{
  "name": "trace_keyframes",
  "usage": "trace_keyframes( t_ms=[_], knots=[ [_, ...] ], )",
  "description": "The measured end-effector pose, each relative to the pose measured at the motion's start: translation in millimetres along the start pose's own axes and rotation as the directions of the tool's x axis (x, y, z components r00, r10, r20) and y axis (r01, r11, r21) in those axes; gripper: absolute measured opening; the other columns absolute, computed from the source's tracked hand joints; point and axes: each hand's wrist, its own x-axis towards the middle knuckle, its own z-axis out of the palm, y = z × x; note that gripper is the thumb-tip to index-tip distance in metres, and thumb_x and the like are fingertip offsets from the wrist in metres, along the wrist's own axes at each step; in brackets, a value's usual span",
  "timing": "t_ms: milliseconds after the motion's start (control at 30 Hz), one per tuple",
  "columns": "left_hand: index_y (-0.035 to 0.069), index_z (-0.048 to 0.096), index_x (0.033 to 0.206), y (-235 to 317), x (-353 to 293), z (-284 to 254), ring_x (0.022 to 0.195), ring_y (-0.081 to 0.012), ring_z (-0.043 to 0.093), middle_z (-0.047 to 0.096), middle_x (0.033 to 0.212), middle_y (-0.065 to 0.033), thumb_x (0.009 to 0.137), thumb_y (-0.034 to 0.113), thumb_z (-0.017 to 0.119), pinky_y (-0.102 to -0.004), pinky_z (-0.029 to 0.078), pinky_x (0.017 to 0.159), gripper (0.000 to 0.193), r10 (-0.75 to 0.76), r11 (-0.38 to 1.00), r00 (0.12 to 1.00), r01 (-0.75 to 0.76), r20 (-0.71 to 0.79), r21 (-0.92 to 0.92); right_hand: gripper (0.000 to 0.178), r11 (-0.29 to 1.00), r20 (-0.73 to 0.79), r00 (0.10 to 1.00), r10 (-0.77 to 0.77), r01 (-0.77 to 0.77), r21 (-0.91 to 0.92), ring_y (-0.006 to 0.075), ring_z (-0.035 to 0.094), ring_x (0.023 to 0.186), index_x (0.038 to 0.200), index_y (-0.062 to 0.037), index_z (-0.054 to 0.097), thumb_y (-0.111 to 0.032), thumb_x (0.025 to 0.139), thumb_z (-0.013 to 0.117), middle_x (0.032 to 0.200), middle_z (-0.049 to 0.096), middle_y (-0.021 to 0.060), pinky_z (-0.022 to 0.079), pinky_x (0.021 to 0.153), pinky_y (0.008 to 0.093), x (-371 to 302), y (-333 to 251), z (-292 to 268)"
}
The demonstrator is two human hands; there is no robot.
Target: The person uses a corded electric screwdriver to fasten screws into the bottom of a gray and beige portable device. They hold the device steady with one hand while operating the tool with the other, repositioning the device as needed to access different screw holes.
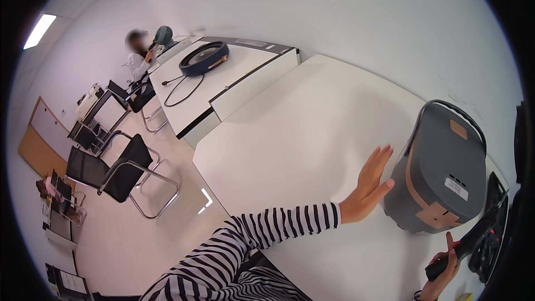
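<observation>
A dark grey rice-cooker-like appliance (pixel 446 161) with a black carry handle and tan trim stands at the right of the white table. Beside its left wall is my left hand (pixel 369 188), flat with fingers stretched out and holding nothing. The thumb reaches close to the wall; I cannot tell whether it touches. At the lower right my right hand (pixel 444 265) is wrapped round a long black handheld tool (pixel 468 247) with a small red part. The tool's far end overlaps dark items behind it, so its exact kind is unclear.
The white table (pixel 301 128) spreads leftward. Dark cords (pixel 484 259) lie beyond the tool at the right edge. On another table sits a round navy appliance (pixel 204 59) with a power cord (pixel 186 92). Black chairs (pixel 129 170) stand on the left, and a person (pixel 138 58) sits farther back.
</observation>
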Motion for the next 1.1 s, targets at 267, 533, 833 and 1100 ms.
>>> trace_keyframes(
  t_ms=[267,533,833,1100],
  knots=[
    [-0.002,0.002,0.131,-25,-16,35,0.128,-0.0229,0.005,0.014,0.137,-0.0152,0.088,0.046,0.018,-0.0352,0.000,0.102,0.066,-0.206,0.954,0.978,0.209,0.038,-0.216,0.035,0.995,0.124,0.987,0.100,-0.102,0.007,0.0178,0.047,0.054,0.099,0.0045,0.047,-0.022,0.078,0.052,0.066,0.050,0.0113,0.037,0.047,0.0272,11,5,16],
    [0.001,0.005,0.131,-27,-20,23,0.127,-0.0223,0.014,0.020,0.136,-0.0144,0.088,0.045,0.019,-0.0351,0.000,0.100,0.063,-0.169,0.959,0.983,0.181,0.073,-0.219,0.036,0.996,0.193,0.980,0.054,-0.067,0.058,0.0194,0.047,0.058,0.101,0.0046,0.047,-0.021,0.077,0.051,0.073,0.051,0.0114,0.038,0.050,0.0295,11,18,15],
    [0.002,0.009,0.131,-42,-30,21,0.127,-0.0220,0.012,0.020,0.136,-0.0128,0.090,0.032,0.023,-0.0368,0.004,0.100,0.053,-0.083,0.982,0.996,0.089,0.046,-0.165,0.042,0.995,0.142,0.987,0.076,-0.084,0.052,0.0182,0.047,0.054,0.101,0.0056,0.047,-0.028,0.076,0.053,0.077,0.053,0.0108,0.039,0.048,0.0282,1,17,-1],
    [0.003,0.011,0.132,-23,-15,14,0.128,-0.0266,0.002,0.012,0.138,-0.0116,0.088,0.022,0.028,-0.0405,0.003,0.101,0.050,0.118,0.993,0.984,-0.115,-0.137,0.031,0.044,0.999,0.134,0.991,0.031,-0.035,0.027,0.0181,0.046,0.051,0.102,0.0058,0.048,-0.029,0.077,0.053,0.075,0.054,0.0120,0.038,0.046,0.0272,2,19,-5]
  ],
)
